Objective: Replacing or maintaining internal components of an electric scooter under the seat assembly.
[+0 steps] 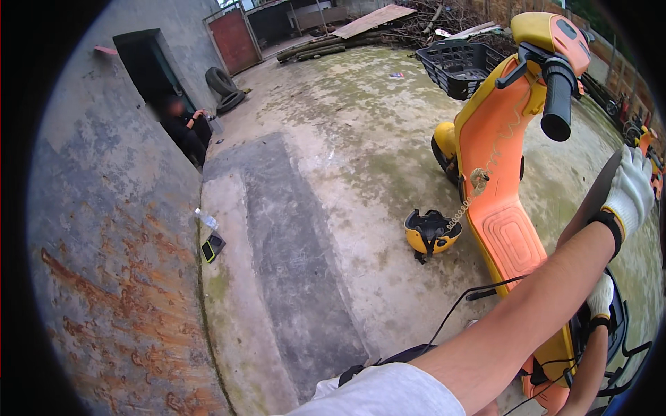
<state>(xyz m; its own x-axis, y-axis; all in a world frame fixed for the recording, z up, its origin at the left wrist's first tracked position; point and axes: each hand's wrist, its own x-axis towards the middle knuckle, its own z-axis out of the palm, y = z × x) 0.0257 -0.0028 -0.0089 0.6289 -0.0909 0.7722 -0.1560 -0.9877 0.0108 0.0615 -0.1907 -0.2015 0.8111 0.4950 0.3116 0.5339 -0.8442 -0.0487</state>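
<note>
A yellow and orange electric scooter (503,229) stands at my right, its black handlebar grip (557,100) toward me. My left hand (630,191), in a white knit glove with a black wristband, grips the edge of a dark, tapered panel that looks like the scooter's raised seat (595,187). Lower down, my right hand (601,297), gloved the same way, is at the rear of the scooter below that panel; my left forearm hides part of it and its fingers do not show clearly. A coiled cord runs from the scooter to a yellow and black helmet (431,232) hanging beside the footboard.
A black basket (461,66) is at the scooter's front. Along the left wall (104,229) lie a clear bottle (206,219) and a phone-like device (214,246). A person (184,128) sits in the doorway, near stacked tires (225,90). Piled branches (388,28) line the back.
</note>
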